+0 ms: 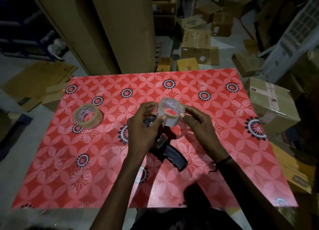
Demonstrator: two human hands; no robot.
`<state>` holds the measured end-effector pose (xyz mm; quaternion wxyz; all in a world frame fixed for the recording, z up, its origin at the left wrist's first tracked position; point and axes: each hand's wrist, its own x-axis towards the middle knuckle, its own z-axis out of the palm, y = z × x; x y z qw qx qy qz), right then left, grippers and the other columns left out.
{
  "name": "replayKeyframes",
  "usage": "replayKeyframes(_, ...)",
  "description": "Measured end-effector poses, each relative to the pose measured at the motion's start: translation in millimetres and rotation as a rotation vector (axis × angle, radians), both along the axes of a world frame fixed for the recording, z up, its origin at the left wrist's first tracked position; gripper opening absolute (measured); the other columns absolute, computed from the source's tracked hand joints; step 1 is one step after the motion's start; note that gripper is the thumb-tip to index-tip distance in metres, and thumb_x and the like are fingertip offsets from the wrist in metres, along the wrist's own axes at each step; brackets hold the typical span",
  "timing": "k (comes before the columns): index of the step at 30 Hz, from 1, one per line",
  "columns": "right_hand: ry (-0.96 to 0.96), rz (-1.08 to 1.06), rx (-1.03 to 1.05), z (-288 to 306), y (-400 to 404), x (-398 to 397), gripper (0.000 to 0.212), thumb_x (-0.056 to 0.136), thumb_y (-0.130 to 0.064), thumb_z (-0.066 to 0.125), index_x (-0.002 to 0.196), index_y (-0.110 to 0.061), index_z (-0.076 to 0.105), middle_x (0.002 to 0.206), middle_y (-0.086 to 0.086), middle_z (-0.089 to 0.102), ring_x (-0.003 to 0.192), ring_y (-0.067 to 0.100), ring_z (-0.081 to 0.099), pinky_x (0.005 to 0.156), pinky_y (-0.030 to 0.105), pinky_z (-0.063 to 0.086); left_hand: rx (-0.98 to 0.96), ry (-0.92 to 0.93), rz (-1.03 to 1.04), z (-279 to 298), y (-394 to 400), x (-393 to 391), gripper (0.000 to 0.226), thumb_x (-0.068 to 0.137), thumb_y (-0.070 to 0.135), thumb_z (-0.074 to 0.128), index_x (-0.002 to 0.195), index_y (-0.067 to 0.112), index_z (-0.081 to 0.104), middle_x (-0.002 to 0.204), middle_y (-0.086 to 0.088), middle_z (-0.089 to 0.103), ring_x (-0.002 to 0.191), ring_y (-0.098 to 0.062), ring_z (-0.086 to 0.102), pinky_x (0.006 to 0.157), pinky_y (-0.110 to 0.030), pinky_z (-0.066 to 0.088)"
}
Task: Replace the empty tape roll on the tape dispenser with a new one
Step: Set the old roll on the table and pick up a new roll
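Gripping tape roll point(170, 111) between both hands, left point(144, 126), right point(198, 124); core print unreadable.

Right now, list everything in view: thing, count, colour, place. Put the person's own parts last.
Red floral-patterned table cover: one, red with white and black flowers, centre.
Full roll of clear tape: one, beige-clear, on the cover's left side.
Nearly bare white tape core: one, whitish, held up between both hands.
Black plastic tape dispenser: one, black, under the hands.
Brown cardboard boxes: many, brown, on the floor behind and to the right.
Left hand: one, gripping the core.
Right hand: one, gripping the core.
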<state>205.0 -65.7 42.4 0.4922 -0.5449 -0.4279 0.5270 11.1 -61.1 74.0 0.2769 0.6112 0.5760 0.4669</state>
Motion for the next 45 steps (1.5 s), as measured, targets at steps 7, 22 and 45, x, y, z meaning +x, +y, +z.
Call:
replayKeyframes(7, -0.162, -0.080, 0.212, 1.9, -7.0, -22.9, 0.052, 0.086, -0.001, 0.088, 0.131, -0.018, 0.068, 0.131, -0.006, 0.072, 0.120, 0.007, 0.071, 0.094, 0.020, 0.062, -0.102, -0.191, 0.037, -8.9, -7.3, -6.9, 0.047, 0.090, -0.010, 0.071, 0.130, 0.014, 0.068, 0.123, 0.006, 0.072, 0.106, -0.003, 0.071, 0.092, -0.020, 0.059)
replayKeyframes(22, -0.104, -0.194, 0.150, 1.1, 4.9, -101.1, 0.025, 0.100, -0.013, 0.075, 0.121, -0.025, 0.067, 0.123, -0.021, 0.073, 0.109, 0.012, 0.075, 0.088, 0.034, 0.063, 0.165, 0.084, -0.028, -7.9, 6.6, -68.9, 0.045, 0.089, -0.003, 0.073, 0.130, 0.016, 0.075, 0.120, 0.005, 0.065, 0.116, -0.003, 0.064, 0.097, -0.029, 0.057)
replayKeyframes(45, -0.358, 0.031, 0.262, 10.3, 166.0, -273.6, 0.036, 0.103, -0.010, 0.067, 0.139, -0.008, 0.069, 0.137, 0.008, 0.073, 0.122, 0.015, 0.067, 0.092, 0.015, 0.058, 0.018, 0.088, 0.183, -7.7, 154.6, -255.3, 0.031, 0.093, 0.002, 0.065, 0.120, 0.007, 0.077, 0.109, 0.002, 0.077, 0.098, -0.009, 0.072, 0.088, -0.009, 0.052)
